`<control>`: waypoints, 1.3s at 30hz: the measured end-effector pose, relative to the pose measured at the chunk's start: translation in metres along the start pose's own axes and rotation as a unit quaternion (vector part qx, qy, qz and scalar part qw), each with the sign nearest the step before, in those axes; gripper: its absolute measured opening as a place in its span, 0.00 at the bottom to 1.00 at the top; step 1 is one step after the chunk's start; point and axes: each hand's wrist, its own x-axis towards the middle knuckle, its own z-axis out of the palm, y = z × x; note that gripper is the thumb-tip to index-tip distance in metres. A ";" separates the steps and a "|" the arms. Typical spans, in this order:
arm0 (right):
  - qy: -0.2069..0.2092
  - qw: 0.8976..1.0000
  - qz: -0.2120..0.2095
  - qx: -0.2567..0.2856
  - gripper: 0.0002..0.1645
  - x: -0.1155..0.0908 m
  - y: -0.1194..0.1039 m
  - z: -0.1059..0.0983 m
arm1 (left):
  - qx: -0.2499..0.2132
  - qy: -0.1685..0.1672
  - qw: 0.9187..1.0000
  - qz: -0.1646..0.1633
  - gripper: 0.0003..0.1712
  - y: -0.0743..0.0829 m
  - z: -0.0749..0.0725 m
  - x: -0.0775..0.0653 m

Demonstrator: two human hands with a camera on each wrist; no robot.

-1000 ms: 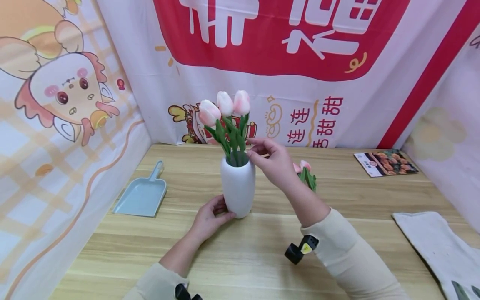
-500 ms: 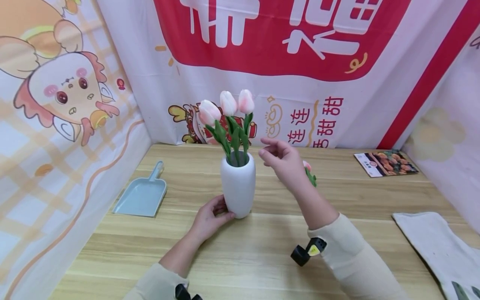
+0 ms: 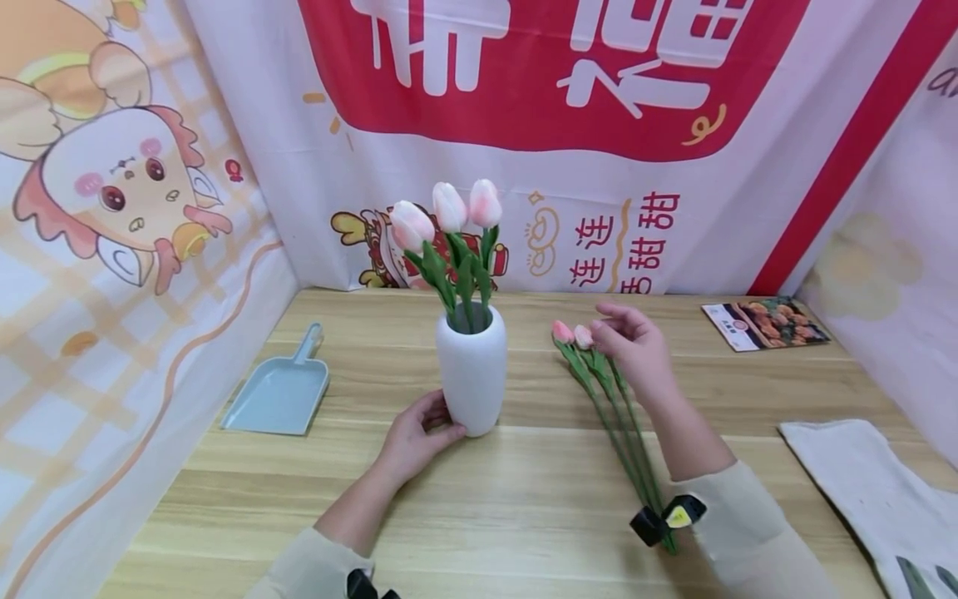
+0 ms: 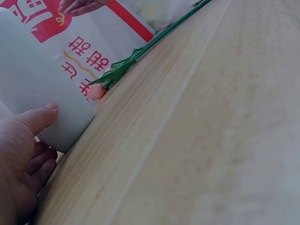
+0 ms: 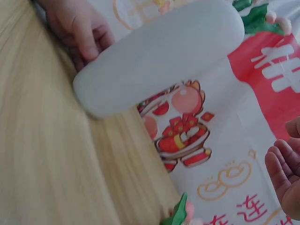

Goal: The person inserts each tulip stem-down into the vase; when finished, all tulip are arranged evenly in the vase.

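A white vase (image 3: 471, 378) stands upright on the table with several pink-and-white tulips (image 3: 449, 208) in it. My left hand (image 3: 415, 437) holds the vase low down, thumb on the near side and fingers round its base, as the left wrist view shows on the vase wall (image 4: 40, 79). To the right, more tulips (image 3: 621, 433) lie on the table, heads toward the back. Over their heads is my right hand (image 3: 636, 345), fingers loosely bent. In the right wrist view that right hand (image 5: 286, 173) holds nothing. It partly hides a blossom; whether it touches one I cannot tell.
A light blue dustpan (image 3: 280, 391) lies on the left of the wooden table (image 3: 524, 516). A card with a food photo (image 3: 778, 323) is at the back right, and a pale cloth (image 3: 861, 474) at the right edge. Printed fabric (image 3: 524, 100) hangs behind.
My right hand has left the tulips in the vase and moved right, over the lying tulips. The head of the rightmost vase tulip has shifted slightly. My left hand stays at the vase.
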 end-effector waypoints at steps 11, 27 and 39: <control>-0.009 0.992 0.069 -0.109 0.28 -0.014 0.049 -0.042 | -0.002 0.001 1.000 -0.003 0.35 -0.002 0.000 0.000; -0.061 0.969 0.136 -0.198 0.28 -0.025 0.096 -0.064 | -0.012 -0.002 1.000 -0.003 0.35 -0.002 -0.001 0.001; -0.077 0.952 0.153 -0.254 0.27 -0.025 0.099 -0.062 | -0.002 -0.008 1.000 -0.002 0.37 -0.004 -0.001 0.002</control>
